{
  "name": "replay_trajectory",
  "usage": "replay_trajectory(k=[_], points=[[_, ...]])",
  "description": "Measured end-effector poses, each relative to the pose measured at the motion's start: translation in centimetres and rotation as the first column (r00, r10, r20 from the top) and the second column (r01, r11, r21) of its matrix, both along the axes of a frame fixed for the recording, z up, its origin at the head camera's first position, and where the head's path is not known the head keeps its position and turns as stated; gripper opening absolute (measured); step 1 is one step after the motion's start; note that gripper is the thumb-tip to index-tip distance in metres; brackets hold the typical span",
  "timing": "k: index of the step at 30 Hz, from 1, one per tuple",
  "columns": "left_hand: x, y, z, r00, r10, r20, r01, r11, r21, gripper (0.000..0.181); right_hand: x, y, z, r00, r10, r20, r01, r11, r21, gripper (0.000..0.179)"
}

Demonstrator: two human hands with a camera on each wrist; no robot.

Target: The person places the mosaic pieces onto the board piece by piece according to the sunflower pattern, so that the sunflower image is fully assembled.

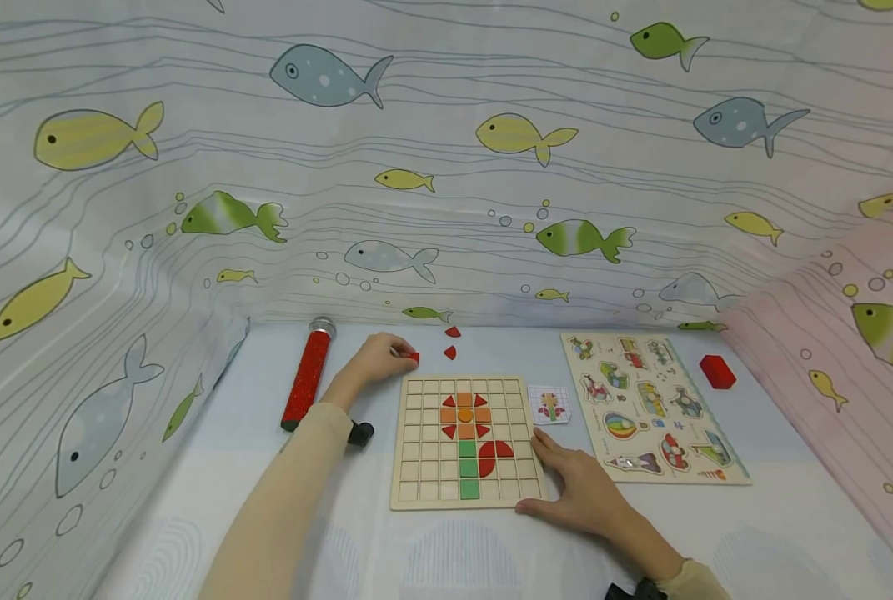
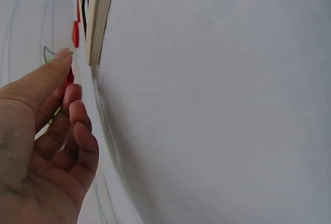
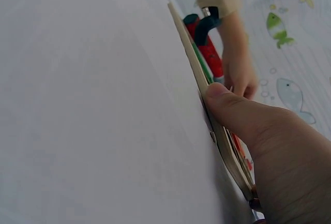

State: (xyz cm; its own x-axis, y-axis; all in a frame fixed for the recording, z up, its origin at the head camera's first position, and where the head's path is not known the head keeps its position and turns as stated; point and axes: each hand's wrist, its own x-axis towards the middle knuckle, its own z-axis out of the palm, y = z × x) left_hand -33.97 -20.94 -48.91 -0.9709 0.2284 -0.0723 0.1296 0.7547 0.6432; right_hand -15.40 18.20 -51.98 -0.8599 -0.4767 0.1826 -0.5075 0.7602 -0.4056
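Behind the far left corner of the wooden grid board (image 1: 422,475), my left hand (image 1: 379,358) pinches a small red piece (image 1: 414,357) between thumb and fingers. In the left wrist view this red piece (image 2: 70,75) is mostly hidden by the fingertips. Two loose red quarter-circle pieces (image 1: 450,352) lie just right of that hand. Orange squares (image 1: 464,400), an orange circle, red pieces (image 1: 486,467) and green squares (image 1: 469,489) sit in the board's grid. My right hand (image 1: 584,492) holds the board's near right corner, thumb (image 3: 217,92) on the front edge and fingers along the right side.
A small card with a printed pattern (image 1: 549,405) lies against the board's right side. Farther right are a wooden picture puzzle (image 1: 671,471) and a red block (image 1: 717,372). A red glittery microphone (image 1: 308,379) lies left of the left hand. Fish-printed cloth (image 1: 446,283) rises behind.
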Motion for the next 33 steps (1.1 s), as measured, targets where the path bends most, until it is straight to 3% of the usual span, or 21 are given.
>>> replay_trajectory(k=[8, 13, 20, 24, 33], points=[[1.3, 0.1, 1.5, 1.000, -0.021, -0.023, 0.022, 0.998, 0.054, 0.029, 0.2, -0.1, -0.2, 1.000, -0.003, 0.014, 0.003, 1.000, -0.006, 0.107], [2.7, 0.5, 2.4, 0.999, -0.026, -0.027, 0.028, 0.997, 0.069, 0.031, 0.1, -0.2, 0.0, 1.000, -0.002, 0.022, 0.002, 1.000, -0.009, 0.107], [6.4, 2.0, 4.0, 0.998, -0.045, -0.053, 0.052, 0.989, 0.140, 0.030, -0.1, 0.1, 0.0, 1.000, -0.003, 0.019, 0.003, 1.000, -0.003, 0.108], [8.9, 3.0, 4.3, 0.997, -0.047, -0.062, 0.057, 0.986, 0.156, 0.027, -0.2, 0.1, -0.1, 1.000, -0.002, 0.015, 0.002, 1.000, 0.000, 0.108], [14.0, 4.5, 2.6, 0.999, -0.040, -0.033, 0.046, 0.973, 0.227, 0.022, -0.2, 0.0, 0.1, 1.000, 0.008, 0.012, -0.008, 1.000, 0.000, 0.108]])
